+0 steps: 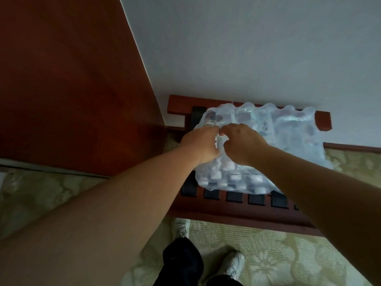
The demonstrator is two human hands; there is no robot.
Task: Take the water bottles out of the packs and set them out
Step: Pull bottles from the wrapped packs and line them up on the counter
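Note:
A shrink-wrapped pack of water bottles (288,131) lies on a low wooden slatted rack (237,215) against the wall. White bottle caps (235,177) show through the clear film at the pack's near end. My left hand (201,144) and my right hand (242,143) sit side by side on the pack's left part. Both have their fingers curled into the plastic wrap, pinching it between them. The fingertips are partly hidden in the film.
A dark red wooden panel (72,83) stands close on the left. A pale wall (257,48) runs behind the rack. Patterned carpet (278,261) covers the floor, where my legs and white shoes (234,264) stand right in front of the rack.

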